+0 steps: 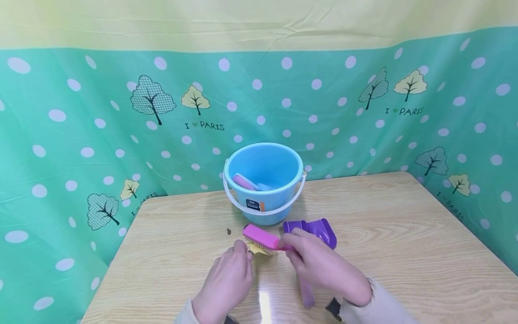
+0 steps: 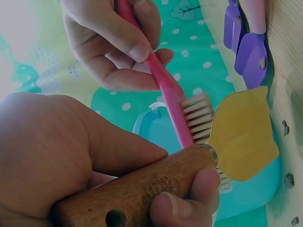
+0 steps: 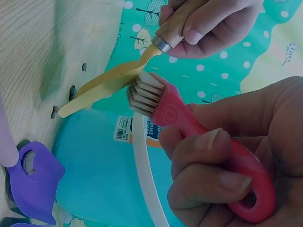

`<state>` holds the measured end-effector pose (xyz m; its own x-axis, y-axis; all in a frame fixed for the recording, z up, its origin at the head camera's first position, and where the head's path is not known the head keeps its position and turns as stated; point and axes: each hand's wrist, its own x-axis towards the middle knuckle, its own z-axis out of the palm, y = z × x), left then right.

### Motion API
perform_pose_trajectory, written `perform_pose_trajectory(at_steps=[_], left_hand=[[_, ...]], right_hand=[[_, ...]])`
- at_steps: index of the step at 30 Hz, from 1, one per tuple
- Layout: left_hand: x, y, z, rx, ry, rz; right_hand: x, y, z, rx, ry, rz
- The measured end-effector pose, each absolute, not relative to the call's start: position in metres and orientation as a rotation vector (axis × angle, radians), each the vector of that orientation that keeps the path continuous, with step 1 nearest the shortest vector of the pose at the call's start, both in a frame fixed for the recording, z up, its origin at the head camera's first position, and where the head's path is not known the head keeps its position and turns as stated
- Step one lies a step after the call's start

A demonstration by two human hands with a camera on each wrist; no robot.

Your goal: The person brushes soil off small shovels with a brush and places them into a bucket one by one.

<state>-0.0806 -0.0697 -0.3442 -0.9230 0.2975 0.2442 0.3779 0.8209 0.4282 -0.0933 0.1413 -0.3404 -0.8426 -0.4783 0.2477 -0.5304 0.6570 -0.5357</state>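
Observation:
My left hand (image 1: 226,281) grips the wooden handle (image 2: 135,189) of a small garden trowel with a yellow blade (image 2: 244,137). In my right hand (image 1: 321,263) is a pink brush (image 1: 262,236), its handle held between thumb and curled fingers. The pale bristles (image 3: 144,92) touch the trowel near the base of its blade, as the right wrist view shows. Both tools are held in front of a light blue bucket (image 1: 263,198). Purple hand tools (image 1: 323,231), one with a mauve handle (image 1: 306,292), lie partly hidden beneath my right hand.
The bucket stands at the table's back with its white handle (image 1: 267,213) lowered in front; a pink-and-blue item (image 1: 244,182) leans inside. Small dark clumps (image 1: 229,231) lie on the wooden table (image 1: 174,252). A green dotted curtain (image 1: 283,103) hangs behind.

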Motion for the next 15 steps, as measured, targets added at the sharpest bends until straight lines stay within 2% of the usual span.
perform_pose_trajectory(at_steps=[15], left_hand=[[-0.0781,-0.0714,-0.3395,-0.527,-2.829,-0.769]], right_hand=[[-0.1001,0.1419,-0.3478,0.751,-2.859,0.87]])
